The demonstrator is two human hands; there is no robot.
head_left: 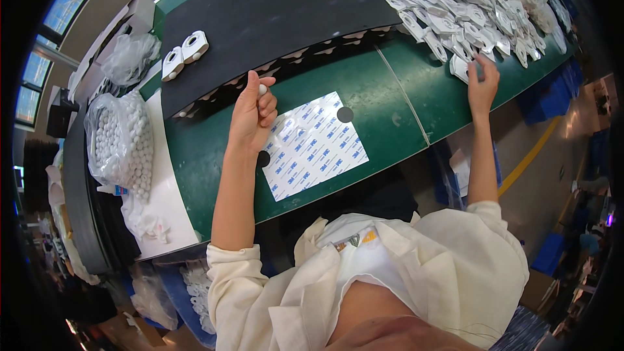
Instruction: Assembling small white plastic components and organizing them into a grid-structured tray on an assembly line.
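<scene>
My left hand is closed, palm turned inward, with a small white ball showing between thumb and curled fingers. Just below it on the green table lies a white sheet with blue print. One black disc sits at the sheet's right edge and another black disc at its left edge. At the near edge of a heap of white plastic parts, my right hand has thumb and forefinger bent at the end of one white plastic part. Its grip there is partly hidden.
A black sheet covers layered white parts at the back; two white ring-holed pieces rest on its left end. A clear bag of white balls stands at left. The green table's front edge runs before me.
</scene>
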